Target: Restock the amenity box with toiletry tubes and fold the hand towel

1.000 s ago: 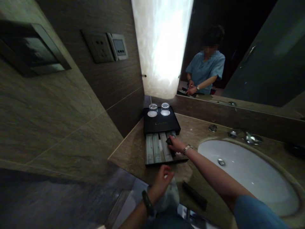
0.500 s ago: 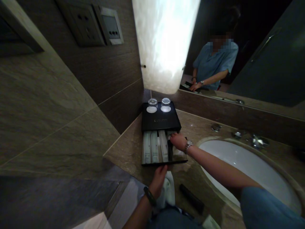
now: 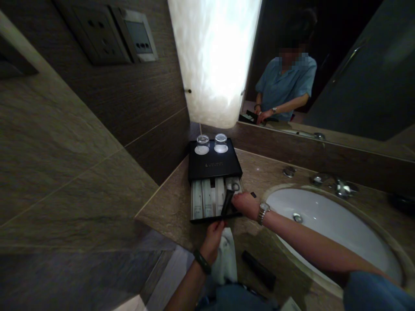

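A person in a blue short-sleeved top leans over a stone bench [image 3: 175, 207] in a dim bathroom, both hands at the open drawer [image 3: 212, 218] of a black amenity box [image 3: 214, 164] set in the corner against the wall. The right hand [image 3: 245, 204], a metal watch on its wrist, reaches across the drawer from the basin side, its grip pinched together on the upper end of a slim black packet [image 3: 227, 203] that stands tilted over the drawer's right part. The left hand [image 3: 214, 233], with a dark band on its wrist, sits at the drawer's front edge; its fingers are curled against the edge near the packet's lower end, and whether they actually clamp anything cannot be told. A white cloth [image 3: 226, 259] hangs just beneath that hand, below the bench edge.

Inside the drawer, three pale long packets [image 3: 207, 202] lie side by side in the left compartments, with a small round-marked item [image 3: 234, 185] at the back right. On the box lid, two upturned glasses [image 3: 211, 141] stand on white coasters, side by side near the wall.

To the right, a white oval basin [image 3: 340, 233] is sunk into the bench, with chrome tap fittings [image 3: 337, 186] behind it. Another dark flat bar [image 3: 259, 270] lies on the bench near its front edge, well apart from the drawer. Above, a lit stone-like lamp panel [image 3: 214, 60] glows beside the mirror [image 3: 324, 65], which reflects the same person at the box. A socket plate [image 3: 110, 32] is on the tiled wall at upper left.
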`<action>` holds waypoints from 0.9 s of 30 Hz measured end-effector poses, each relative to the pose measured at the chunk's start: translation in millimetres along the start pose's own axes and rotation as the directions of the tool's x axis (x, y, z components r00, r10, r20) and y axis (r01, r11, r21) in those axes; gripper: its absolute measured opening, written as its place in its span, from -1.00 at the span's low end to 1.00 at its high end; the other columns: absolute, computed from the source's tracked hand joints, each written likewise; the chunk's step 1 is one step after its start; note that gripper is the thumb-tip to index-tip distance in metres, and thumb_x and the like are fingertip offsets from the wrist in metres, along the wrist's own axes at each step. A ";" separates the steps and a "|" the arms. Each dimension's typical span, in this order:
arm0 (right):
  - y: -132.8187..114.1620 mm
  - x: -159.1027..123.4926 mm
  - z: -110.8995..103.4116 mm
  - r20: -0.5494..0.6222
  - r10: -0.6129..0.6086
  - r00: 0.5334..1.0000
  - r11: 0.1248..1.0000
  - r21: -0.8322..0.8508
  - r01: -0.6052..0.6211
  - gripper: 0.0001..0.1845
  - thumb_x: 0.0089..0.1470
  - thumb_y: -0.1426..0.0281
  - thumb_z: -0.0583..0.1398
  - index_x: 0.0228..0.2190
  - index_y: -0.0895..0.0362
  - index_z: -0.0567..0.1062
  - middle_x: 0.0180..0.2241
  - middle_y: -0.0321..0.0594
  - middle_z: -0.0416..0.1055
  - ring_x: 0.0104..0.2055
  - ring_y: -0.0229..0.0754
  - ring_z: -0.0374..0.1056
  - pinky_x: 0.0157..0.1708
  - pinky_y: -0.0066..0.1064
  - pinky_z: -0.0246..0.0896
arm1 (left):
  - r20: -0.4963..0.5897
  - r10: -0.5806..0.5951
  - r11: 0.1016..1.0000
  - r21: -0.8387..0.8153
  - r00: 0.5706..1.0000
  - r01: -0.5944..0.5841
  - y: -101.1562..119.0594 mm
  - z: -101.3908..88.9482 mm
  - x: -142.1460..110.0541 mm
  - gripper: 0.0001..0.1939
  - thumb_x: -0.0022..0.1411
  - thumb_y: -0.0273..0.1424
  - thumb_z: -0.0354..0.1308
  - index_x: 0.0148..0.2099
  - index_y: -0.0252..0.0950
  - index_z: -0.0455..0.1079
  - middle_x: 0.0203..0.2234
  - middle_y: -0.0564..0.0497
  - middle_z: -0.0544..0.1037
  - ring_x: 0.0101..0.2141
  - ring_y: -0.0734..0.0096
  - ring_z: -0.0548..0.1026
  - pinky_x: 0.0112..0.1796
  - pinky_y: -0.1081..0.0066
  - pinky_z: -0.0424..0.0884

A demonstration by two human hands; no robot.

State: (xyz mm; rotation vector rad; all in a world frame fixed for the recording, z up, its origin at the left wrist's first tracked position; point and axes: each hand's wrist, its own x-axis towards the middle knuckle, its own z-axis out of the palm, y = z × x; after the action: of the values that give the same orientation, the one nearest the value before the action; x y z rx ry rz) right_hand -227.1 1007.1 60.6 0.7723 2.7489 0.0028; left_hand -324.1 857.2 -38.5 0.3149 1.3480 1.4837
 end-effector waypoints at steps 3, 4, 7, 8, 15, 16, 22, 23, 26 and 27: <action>0.8 -7.8 2.8 0.055 -0.020 0.998 1.000 0.025 0.019 -0.76 0.16 0.55 0.07 -0.28 0.24 0.55 -0.28 0.10 0.58 -0.19 0.07 0.54 -0.23 -0.24 0.41 | -0.007 -0.009 1.000 -0.002 1.000 0.009 -0.2 0.4 4.2 -0.27 -0.38 0.14 0.43 -0.32 -0.40 0.55 -0.35 -0.14 0.59 -0.24 0.18 0.46 -0.10 0.25 0.31; 2.9 -8.8 2.1 0.065 -0.026 0.998 0.999 0.034 0.024 -0.79 0.14 0.53 0.10 -0.28 0.21 0.55 -0.28 0.06 0.58 -0.19 0.06 0.54 -0.24 -0.27 0.41 | -0.005 -0.010 1.000 -0.004 1.000 0.010 -0.1 0.5 4.5 -0.28 -0.39 0.14 0.43 -0.33 -0.40 0.55 -0.36 -0.13 0.59 -0.24 0.18 0.46 -0.10 0.25 0.31; 10.0 -4.3 -3.7 0.050 -0.014 0.999 0.999 0.050 0.012 -0.82 0.09 0.47 0.17 -0.24 0.14 0.53 -0.26 -0.01 0.59 -0.17 0.04 0.53 -0.24 -0.31 0.40 | 0.004 -0.006 1.000 -0.019 1.000 0.006 0.8 1.6 3.4 -0.27 -0.40 0.15 0.43 -0.35 -0.40 0.53 -0.37 -0.13 0.58 -0.25 0.19 0.45 -0.11 0.28 0.30; 11.3 -0.2 -6.1 0.030 0.005 1.000 0.999 0.046 -0.006 -0.79 0.10 0.48 0.15 -0.21 0.14 0.52 -0.24 0.00 0.58 -0.16 0.05 0.53 -0.23 -0.29 0.40 | 0.008 -0.004 1.000 -0.027 1.000 0.004 1.1 2.3 2.9 -0.26 -0.39 0.15 0.43 -0.34 -0.40 0.53 -0.36 -0.13 0.58 -0.24 0.18 0.45 -0.11 0.28 0.30; 5.2 32.4 -8.7 -0.017 0.052 0.999 0.999 -0.005 -0.052 -0.70 0.02 0.64 0.08 -0.23 0.22 0.50 -0.21 0.11 0.55 -0.13 0.16 0.51 -0.20 -0.13 0.41 | 0.004 -0.022 0.997 -0.079 1.000 0.022 -2.9 5.8 2.6 -0.19 -0.48 0.24 0.38 -0.37 -0.39 0.46 -0.42 -0.12 0.53 -0.32 0.22 0.43 -0.21 0.29 0.29; 4.3 34.7 -7.7 -0.019 0.055 0.998 0.998 -0.004 -0.055 -0.69 0.03 0.63 0.07 -0.21 0.21 0.50 -0.20 0.09 0.54 -0.12 0.14 0.50 -0.20 -0.14 0.41 | -0.004 -0.024 0.996 -0.087 1.000 0.023 -4.5 5.7 2.9 -0.17 -0.49 0.26 0.37 -0.37 -0.38 0.45 -0.41 -0.11 0.52 -0.31 0.22 0.42 -0.20 0.29 0.29; -10.7 47.9 -1.6 -0.067 0.117 0.991 0.993 0.007 -0.117 -0.70 0.11 0.55 0.04 -0.13 0.19 0.45 -0.07 0.03 0.45 -0.16 0.00 0.50 -0.25 -0.26 0.38 | 0.010 -0.030 0.992 -0.120 0.999 0.031 -14.4 2.7 7.8 -0.17 -0.49 0.27 0.35 -0.37 -0.37 0.44 -0.42 -0.07 0.48 -0.32 0.25 0.40 -0.19 0.29 0.27; -14.9 50.0 -0.2 -0.077 0.114 0.991 0.993 0.010 -0.114 -0.72 0.12 0.50 0.05 -0.14 0.18 0.45 -0.08 0.01 0.44 -0.16 -0.01 0.49 -0.25 -0.28 0.38 | 0.013 -0.028 0.992 -0.122 1.000 0.029 -15.7 2.1 8.6 -0.17 -0.48 0.27 0.35 -0.37 -0.37 0.44 -0.43 -0.07 0.48 -0.33 0.25 0.39 -0.20 0.29 0.27; -23.8 53.0 4.2 -0.105 0.080 0.991 0.997 0.020 -0.079 -0.77 0.13 0.39 0.10 -0.19 0.16 0.46 -0.06 -0.04 0.42 -0.19 -0.05 0.49 -0.27 -0.30 0.36 | 0.020 -0.018 0.993 -0.120 1.000 0.020 -19.1 0.7 9.9 -0.18 -0.42 0.27 0.35 -0.36 -0.38 0.45 -0.40 -0.12 0.51 -0.31 0.20 0.41 -0.21 0.27 0.28; -24.3 52.7 5.4 -0.111 0.065 0.992 0.998 0.025 -0.063 -0.78 0.11 0.38 0.11 -0.20 0.15 0.46 -0.05 -0.06 0.41 -0.20 -0.06 0.49 -0.28 -0.31 0.36 | 0.015 -0.014 0.993 -0.115 1.000 0.015 -20.2 0.5 10.2 -0.18 -0.40 0.27 0.35 -0.34 -0.39 0.45 -0.38 -0.14 0.52 -0.29 0.18 0.42 -0.20 0.26 0.28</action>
State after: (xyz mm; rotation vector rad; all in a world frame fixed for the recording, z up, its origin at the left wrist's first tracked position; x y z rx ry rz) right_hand -281.0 1012.8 39.2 0.8920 2.8321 0.0316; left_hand -317.6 861.7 -59.8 0.2407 1.2452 1.5374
